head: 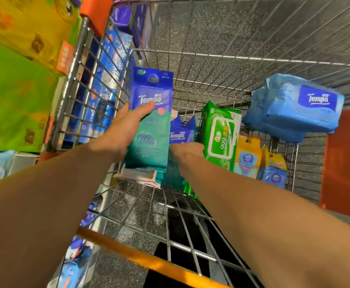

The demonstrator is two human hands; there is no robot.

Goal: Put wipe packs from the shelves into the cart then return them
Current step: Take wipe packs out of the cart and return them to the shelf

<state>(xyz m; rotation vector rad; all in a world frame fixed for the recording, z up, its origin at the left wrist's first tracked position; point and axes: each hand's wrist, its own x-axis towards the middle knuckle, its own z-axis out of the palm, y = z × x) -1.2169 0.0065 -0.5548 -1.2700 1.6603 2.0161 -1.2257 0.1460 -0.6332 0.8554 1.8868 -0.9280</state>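
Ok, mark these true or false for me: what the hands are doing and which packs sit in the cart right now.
1. The left hand holds a blue and teal Tempo pack upright inside the cart. True.
2. The right hand is resting on the orange cart handle. False: it reaches down among the packs, beside the green wipe pack.
3. The green wipe pack stands on its end. True.
4. The light blue Tempo bundle lies at the left side of the cart. False: it is at the right side.
5. The yellow-topped packs sit right of the green wipe pack. True.
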